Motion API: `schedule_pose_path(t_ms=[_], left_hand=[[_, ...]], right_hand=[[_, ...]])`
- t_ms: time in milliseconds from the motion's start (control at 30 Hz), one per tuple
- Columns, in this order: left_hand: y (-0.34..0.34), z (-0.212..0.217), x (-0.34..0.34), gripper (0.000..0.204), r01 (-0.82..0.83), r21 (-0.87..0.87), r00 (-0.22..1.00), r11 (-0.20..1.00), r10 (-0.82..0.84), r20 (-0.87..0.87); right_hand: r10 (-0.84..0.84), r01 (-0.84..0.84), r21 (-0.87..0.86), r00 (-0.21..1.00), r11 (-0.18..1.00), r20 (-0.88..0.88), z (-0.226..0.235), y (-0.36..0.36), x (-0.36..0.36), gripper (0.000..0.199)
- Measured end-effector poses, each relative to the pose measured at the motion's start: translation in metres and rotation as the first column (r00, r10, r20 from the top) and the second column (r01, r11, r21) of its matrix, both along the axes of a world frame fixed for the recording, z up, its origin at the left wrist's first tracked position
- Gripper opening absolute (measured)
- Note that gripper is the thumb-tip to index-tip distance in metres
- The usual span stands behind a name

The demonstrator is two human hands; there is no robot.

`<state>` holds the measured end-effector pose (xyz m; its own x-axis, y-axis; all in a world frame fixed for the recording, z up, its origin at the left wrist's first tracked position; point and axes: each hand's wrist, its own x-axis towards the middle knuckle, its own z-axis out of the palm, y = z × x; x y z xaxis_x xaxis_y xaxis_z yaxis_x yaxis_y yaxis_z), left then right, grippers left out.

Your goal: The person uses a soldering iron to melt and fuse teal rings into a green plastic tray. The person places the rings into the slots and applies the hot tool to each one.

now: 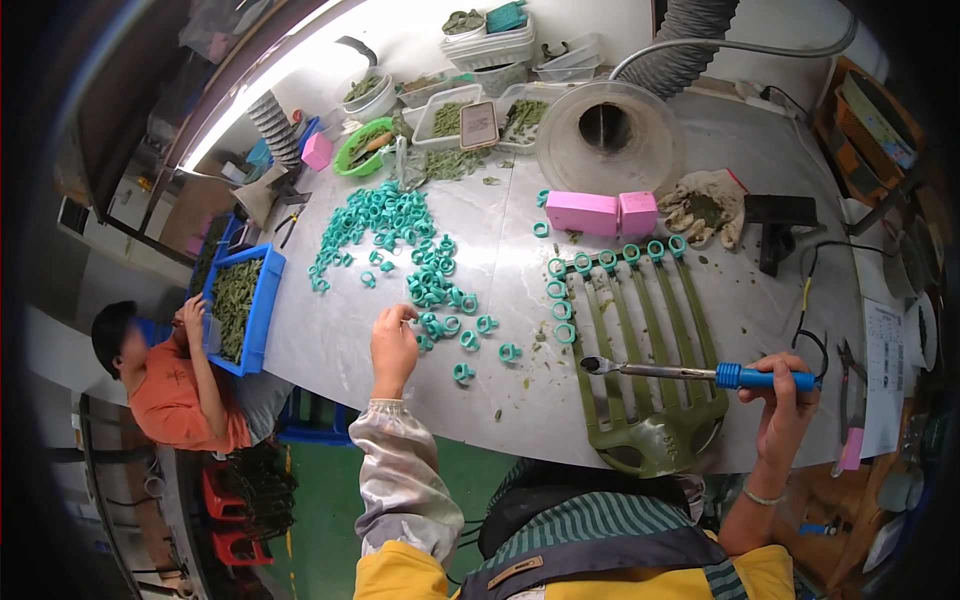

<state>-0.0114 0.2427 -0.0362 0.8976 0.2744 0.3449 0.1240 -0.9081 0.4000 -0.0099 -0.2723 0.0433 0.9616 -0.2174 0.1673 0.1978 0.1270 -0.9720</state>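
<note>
On the pale, marbled table (pixel 500 250), two pink blocks (pixel 600 212) sit side by side at 12 o'clock from the olive frame (pixel 640 350), smooth and box-shaped. A smaller pink block (pixel 318 152) lies far off at 10 o'clock, beside a green bowl (pixel 360 148). Clear tubs (pixel 490 45) stack at the table's far edge, one capped with a teal lid; shallow white trays (pixel 448 118) below them hold olive scraps, and a dark, flat phone-like slab (pixel 479 125) lies across them. A white printed sheet (pixel 884 375) rests at 3 o'clock near the table's rim. A blue crate (pixel 262 310) of olive pieces hangs at the table's 9 o'clock edge, where another person (pixel 170 385) in orange works.

The left hand (pixel 393 345), in a shiny cuffed sleeve, reaches to the edge of the heap of teal rings (pixel 400 240); its fingertips are drawn together at a ring, though whether they grip it cannot be told. The rings are glossy plastic loops with small tabs, scattered from 11 o'clock toward the hand.

The right hand (pixel 785 395) is wrapped around the blue handle of a metal-shafted iron (pixel 690 372), whose tip lies over the frame's long prongs. More rings sit along the frame's top and left bars. A dirty glove (pixel 705 205) lies at 1 o'clock.
</note>
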Motion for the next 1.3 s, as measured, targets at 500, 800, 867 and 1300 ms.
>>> schedule_pose_path(t_ms=[500, 800, 867, 1300], left_hand=[[-0.005, 0.012, -0.002, 0.017, -0.072, -0.236, 0.997, 0.969, 0.066, -0.035], [0.005, 0.014, 0.006, 0.024, -0.087, -0.111, 0.992, 0.990, 0.076, -0.097], [0.002, 0.013, 0.013, 0.027, -0.053, -0.057, 0.989, 0.997, 0.045, -0.141], [0.026, -0.015, 0.004, 0.026, -0.020, -0.315, 0.999, 0.949, 0.010, -0.032]], right_hand=[[-0.014, 0.014, -0.008, 1.000, 1.000, 0.006, -0.002, -0.002, -0.001, 0.023], [-0.012, 0.012, -0.014, 1.000, 1.000, -0.013, 0.004, 0.003, -0.002, 0.021], [-0.015, 0.015, -0.017, 1.000, 1.000, -0.013, 0.004, 0.003, -0.002, 0.021], [-0.020, 0.019, -0.007, 0.999, 1.000, -0.026, 0.003, 0.003, -0.001, 0.020]])
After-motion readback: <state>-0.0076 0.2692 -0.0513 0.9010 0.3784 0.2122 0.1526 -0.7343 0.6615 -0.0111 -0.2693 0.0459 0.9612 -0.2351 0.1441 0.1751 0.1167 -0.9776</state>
